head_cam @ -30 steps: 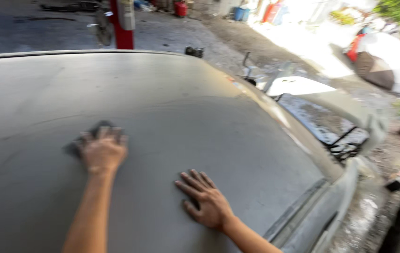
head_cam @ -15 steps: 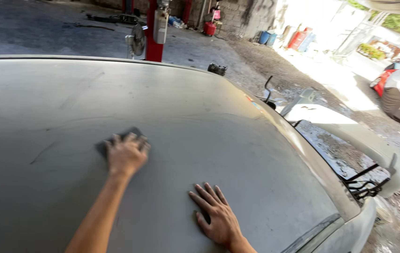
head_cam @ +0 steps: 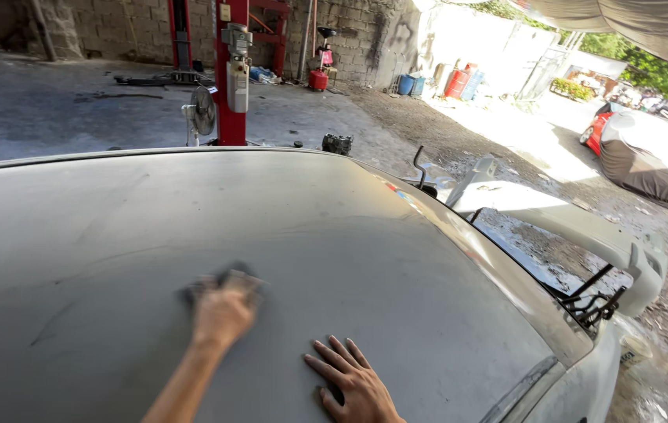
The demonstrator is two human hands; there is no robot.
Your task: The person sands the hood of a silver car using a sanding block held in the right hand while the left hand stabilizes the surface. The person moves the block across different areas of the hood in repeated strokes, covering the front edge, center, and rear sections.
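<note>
On the dull grey car roof (head_cam: 334,235) in an open yard, the left hand (head_cam: 224,313) (blurred) presses a dark sanding pad (head_cam: 228,280) under clenched fingers, shifted slightly since a moment ago, while beside it the right hand (head_cam: 353,384) rests flat, fingers spread, grasping nothing.

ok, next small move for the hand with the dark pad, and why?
Probably another short stroke across the panel. The left hand presses a dark sanding pad flat on the dull grey car roof, blurred mid-rub; the right hand lies flat beside it as a brace.
</note>
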